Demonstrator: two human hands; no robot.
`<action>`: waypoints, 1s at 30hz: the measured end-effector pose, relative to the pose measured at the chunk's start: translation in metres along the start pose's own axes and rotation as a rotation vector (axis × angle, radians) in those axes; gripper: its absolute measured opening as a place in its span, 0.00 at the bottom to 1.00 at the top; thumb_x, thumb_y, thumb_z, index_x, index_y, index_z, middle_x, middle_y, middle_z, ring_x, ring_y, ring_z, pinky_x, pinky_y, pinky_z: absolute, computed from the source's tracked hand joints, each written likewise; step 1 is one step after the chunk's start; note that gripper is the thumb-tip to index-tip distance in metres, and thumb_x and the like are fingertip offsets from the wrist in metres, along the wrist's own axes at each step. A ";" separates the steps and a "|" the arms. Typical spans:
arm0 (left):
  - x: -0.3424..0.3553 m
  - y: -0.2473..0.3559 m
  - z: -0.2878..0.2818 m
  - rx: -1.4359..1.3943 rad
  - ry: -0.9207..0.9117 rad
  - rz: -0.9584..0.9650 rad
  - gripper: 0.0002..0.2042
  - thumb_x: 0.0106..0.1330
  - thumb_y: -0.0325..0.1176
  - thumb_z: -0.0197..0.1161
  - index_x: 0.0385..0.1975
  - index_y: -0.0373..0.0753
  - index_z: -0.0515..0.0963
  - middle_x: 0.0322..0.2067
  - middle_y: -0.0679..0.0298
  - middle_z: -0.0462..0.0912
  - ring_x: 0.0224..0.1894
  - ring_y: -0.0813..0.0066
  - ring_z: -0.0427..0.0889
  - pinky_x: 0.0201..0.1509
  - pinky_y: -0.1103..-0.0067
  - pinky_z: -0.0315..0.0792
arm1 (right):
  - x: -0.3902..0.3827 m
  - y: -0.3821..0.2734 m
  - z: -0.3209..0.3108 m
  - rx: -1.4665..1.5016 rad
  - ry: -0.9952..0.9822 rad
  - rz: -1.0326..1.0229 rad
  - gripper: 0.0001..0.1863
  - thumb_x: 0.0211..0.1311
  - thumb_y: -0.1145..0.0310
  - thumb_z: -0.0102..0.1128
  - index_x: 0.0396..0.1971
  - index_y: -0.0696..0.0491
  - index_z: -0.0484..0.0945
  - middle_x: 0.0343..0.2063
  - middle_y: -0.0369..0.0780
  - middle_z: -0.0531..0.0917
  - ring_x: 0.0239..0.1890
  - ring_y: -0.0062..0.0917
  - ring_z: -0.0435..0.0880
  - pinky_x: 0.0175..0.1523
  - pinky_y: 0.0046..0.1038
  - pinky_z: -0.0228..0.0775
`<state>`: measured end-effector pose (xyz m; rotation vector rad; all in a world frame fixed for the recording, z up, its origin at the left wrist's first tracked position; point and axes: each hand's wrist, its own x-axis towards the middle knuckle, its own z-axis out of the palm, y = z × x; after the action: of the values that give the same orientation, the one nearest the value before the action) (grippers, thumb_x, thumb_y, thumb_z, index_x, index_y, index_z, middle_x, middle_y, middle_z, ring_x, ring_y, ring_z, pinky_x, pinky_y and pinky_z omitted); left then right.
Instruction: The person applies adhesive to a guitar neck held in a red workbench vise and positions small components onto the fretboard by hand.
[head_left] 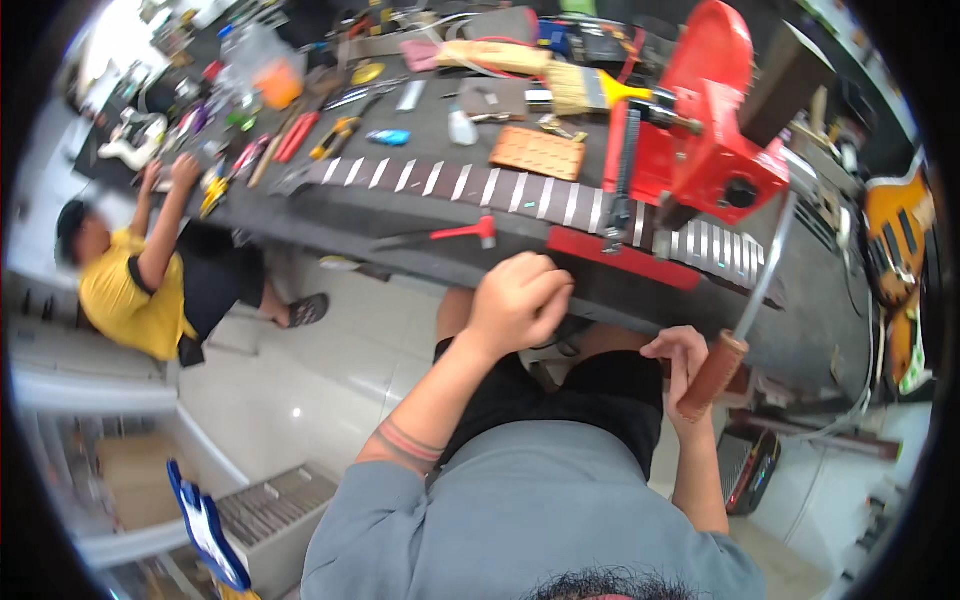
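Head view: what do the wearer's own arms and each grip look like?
The left grip and right grip are bare, gloveless hands. The sleeves are short and grey. The left forearm carries a reddish band; tattoo or strap, I can't tell.

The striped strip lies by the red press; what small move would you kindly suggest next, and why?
Perhaps bring the left hand forward to steady the striped strip, since it is short of it while the right hand is at the brown handle.

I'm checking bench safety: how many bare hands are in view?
4. The person's left hand is by the workbench's front edge; the right hand is beside the brown handle. A co-worker's hand and other hand are at upper left. No others show.
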<state>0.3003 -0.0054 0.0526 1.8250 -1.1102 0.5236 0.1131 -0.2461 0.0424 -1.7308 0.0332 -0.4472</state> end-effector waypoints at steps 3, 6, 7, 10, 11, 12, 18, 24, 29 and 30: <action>-0.003 0.001 0.010 0.190 0.075 0.064 0.05 0.58 0.26 0.72 0.32 0.41 0.83 0.27 0.64 0.77 0.28 0.62 0.79 0.34 0.68 0.72 | 0.015 -0.017 0.020 -0.209 -0.143 -0.213 0.16 0.64 0.90 0.50 0.47 0.58 0.78 0.41 0.44 0.83 0.46 0.36 0.86 0.57 0.35 0.80; -0.006 0.006 0.013 0.300 0.092 0.071 0.05 0.58 0.27 0.72 0.30 0.42 0.82 0.27 0.66 0.75 0.29 0.64 0.78 0.34 0.69 0.70 | 0.022 -0.018 0.034 -0.324 -0.211 -0.366 0.17 0.54 0.91 0.51 0.42 0.58 0.78 0.42 0.45 0.83 0.47 0.41 0.85 0.56 0.36 0.78; -0.007 0.006 0.013 0.315 0.092 0.068 0.05 0.58 0.27 0.72 0.30 0.42 0.82 0.27 0.66 0.75 0.29 0.64 0.78 0.34 0.69 0.70 | 0.027 -0.017 0.038 -0.328 -0.237 -0.456 0.17 0.51 0.90 0.52 0.40 0.58 0.78 0.42 0.45 0.83 0.45 0.43 0.85 0.55 0.37 0.77; -0.010 0.005 0.015 0.315 0.089 0.075 0.05 0.58 0.28 0.73 0.31 0.42 0.82 0.28 0.66 0.75 0.30 0.64 0.76 0.35 0.68 0.68 | 0.049 -0.026 0.050 -0.453 -0.308 -0.563 0.15 0.51 0.87 0.56 0.38 0.56 0.79 0.41 0.43 0.83 0.43 0.42 0.84 0.50 0.39 0.76; -0.012 0.006 0.015 0.322 0.086 0.073 0.05 0.58 0.28 0.73 0.31 0.42 0.82 0.28 0.66 0.75 0.30 0.64 0.76 0.35 0.68 0.68 | 0.055 -0.030 0.053 -0.446 -0.310 -0.565 0.15 0.51 0.87 0.56 0.38 0.56 0.79 0.41 0.43 0.83 0.43 0.42 0.84 0.50 0.39 0.76; -0.012 0.005 0.016 0.319 0.090 0.073 0.06 0.58 0.28 0.73 0.32 0.42 0.82 0.28 0.66 0.75 0.30 0.64 0.76 0.35 0.68 0.68 | 0.062 -0.034 0.055 -0.459 -0.349 -0.519 0.15 0.51 0.87 0.57 0.38 0.55 0.80 0.40 0.43 0.83 0.42 0.42 0.83 0.48 0.40 0.74; -0.015 0.005 0.016 0.326 0.083 0.076 0.07 0.57 0.31 0.72 0.33 0.43 0.82 0.29 0.66 0.74 0.32 0.64 0.75 0.36 0.68 0.67 | 0.090 -0.027 0.067 -0.344 -0.386 -0.300 0.07 0.66 0.80 0.63 0.42 0.56 0.82 0.30 0.41 0.81 0.26 0.33 0.78 0.33 0.34 0.69; -0.015 -0.003 0.021 0.369 0.134 0.136 0.08 0.52 0.32 0.72 0.32 0.44 0.84 0.26 0.68 0.73 0.26 0.66 0.70 0.32 0.70 0.62 | 0.090 -0.025 0.064 -0.260 -0.390 -0.177 0.08 0.67 0.80 0.63 0.43 0.56 0.84 0.31 0.40 0.83 0.27 0.31 0.80 0.34 0.33 0.70; -0.017 -0.008 0.025 0.382 0.135 0.156 0.09 0.50 0.34 0.72 0.31 0.44 0.84 0.25 0.68 0.73 0.25 0.67 0.70 0.31 0.70 0.61 | 0.095 -0.031 0.065 -0.260 -0.383 -0.138 0.07 0.67 0.78 0.63 0.42 0.56 0.84 0.31 0.40 0.83 0.28 0.31 0.81 0.35 0.33 0.71; -0.018 -0.009 0.025 0.400 0.120 0.151 0.09 0.50 0.34 0.72 0.32 0.45 0.84 0.26 0.68 0.73 0.26 0.67 0.70 0.31 0.70 0.61 | 0.095 -0.030 0.065 -0.260 -0.388 -0.136 0.06 0.68 0.78 0.63 0.42 0.56 0.84 0.31 0.40 0.83 0.28 0.32 0.81 0.35 0.33 0.71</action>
<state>0.2962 -0.0168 0.0233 2.0231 -1.1244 0.9898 0.2143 -0.2042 0.0884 -2.0590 -0.3188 -0.2044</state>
